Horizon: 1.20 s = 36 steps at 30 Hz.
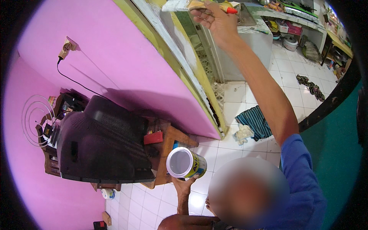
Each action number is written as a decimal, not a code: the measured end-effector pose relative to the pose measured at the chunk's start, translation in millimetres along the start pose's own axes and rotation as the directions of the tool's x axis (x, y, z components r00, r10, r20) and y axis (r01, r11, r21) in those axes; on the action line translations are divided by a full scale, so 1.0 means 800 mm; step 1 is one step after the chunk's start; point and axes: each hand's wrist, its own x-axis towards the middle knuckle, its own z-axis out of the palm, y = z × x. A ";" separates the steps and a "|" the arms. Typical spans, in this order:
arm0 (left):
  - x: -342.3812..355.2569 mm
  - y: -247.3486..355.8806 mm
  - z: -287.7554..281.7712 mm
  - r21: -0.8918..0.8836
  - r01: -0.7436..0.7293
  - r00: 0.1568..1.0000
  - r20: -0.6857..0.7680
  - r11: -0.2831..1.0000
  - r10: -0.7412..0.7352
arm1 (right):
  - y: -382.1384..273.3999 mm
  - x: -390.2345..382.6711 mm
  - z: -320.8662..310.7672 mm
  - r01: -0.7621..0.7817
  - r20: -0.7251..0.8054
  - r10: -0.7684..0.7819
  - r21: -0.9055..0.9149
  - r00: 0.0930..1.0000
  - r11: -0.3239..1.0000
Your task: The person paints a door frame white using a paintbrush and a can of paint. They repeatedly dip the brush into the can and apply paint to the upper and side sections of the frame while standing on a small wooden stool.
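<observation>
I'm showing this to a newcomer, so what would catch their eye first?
The bulky black CRT television, back turned, dominates the left before the pink wall. Next come the paintbrush in the right hand, top centre, and the open paint can in the left hand, lower centre.

The floor (234, 92) consists of glossy white square tiles; on it lie a blue-and-black striped cloth (257, 120), a crumpled cream cloth (243, 133) at its left end and, farther right, a dark patterned cloth (311, 87). The wooden desk (173, 137) bears a bulky black television (101, 142) and, beside it, a red box (153, 138).
</observation>
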 end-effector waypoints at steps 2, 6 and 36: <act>0.002 0.003 0.007 -0.018 -0.009 1.000 -0.005 1.000 0.009 | 0.026 0.006 -0.009 -0.140 -0.042 0.157 0.275 0.987 0.951; 0.006 -0.002 0.006 0.015 0.008 1.000 0.024 1.000 -0.008 | 0.074 -0.029 -0.029 -0.179 -0.221 0.222 0.200 0.950 0.963; -0.004 -0.010 0.003 -0.017 0.012 0.998 -0.067 1.000 -0.013 | 0.049 -0.062 -0.045 -0.010 -0.186 -0.023 -0.172 0.982 0.985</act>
